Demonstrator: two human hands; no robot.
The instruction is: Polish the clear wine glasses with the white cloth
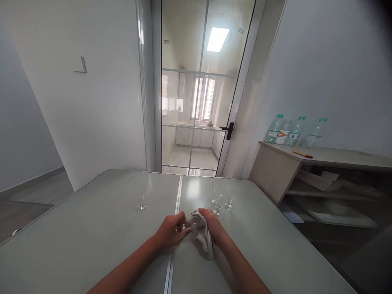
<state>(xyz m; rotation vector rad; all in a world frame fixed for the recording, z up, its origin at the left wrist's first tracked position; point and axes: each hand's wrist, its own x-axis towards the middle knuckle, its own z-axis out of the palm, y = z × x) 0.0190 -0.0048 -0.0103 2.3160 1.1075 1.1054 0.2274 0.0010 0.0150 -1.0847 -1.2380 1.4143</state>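
Both my hands meet over the middle of the grey table [92, 228]. My left hand [170, 232] is closed on the stem end of a clear wine glass [194, 221] lying sideways between the hands. My right hand [213, 225] is closed on a white cloth [206, 241], pressed against the glass bowl, with the cloth's end hanging down toward me. One empty glass [141, 206] stands alone to the left. Three more glasses [223, 201] stand close together just beyond my right hand.
A seam [177, 196] splits the table down the middle. At the right stands a low wooden shelf unit [306, 171] with several water bottles [290, 131] and a pencil on top. A glass door [199, 90] straight ahead opens into a kitchen.
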